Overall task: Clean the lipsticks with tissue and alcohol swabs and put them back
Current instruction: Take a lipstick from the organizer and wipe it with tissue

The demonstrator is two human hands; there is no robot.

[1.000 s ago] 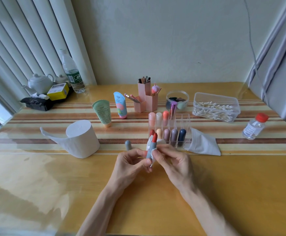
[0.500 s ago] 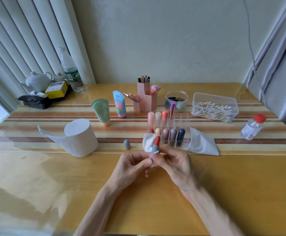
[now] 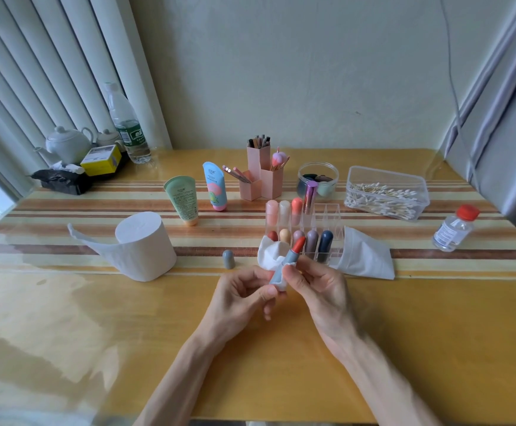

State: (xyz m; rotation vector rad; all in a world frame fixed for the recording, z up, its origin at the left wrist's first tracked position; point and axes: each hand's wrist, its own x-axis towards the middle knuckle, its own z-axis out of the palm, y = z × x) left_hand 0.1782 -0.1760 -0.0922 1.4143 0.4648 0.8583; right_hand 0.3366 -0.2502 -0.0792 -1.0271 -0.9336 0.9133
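On the wooden table (image 3: 404,333), just near of the clear organizer (image 3: 333,212), the left hand (image 3: 244,298) and right hand (image 3: 323,290) both pinch an uncapped grey-blue lipstick (image 3: 286,262), with a tissue (image 3: 269,256) bunched round its tube. This looks like the tissue-wiping step. Next it likely needs an alcohol swab, then the small grey cap (image 3: 228,259), which stands just to the left.

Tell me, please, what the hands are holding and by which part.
The left hand and right hand both pinch the open lipstick by its grey-blue barrel, with tissue against it; the red tip is free.
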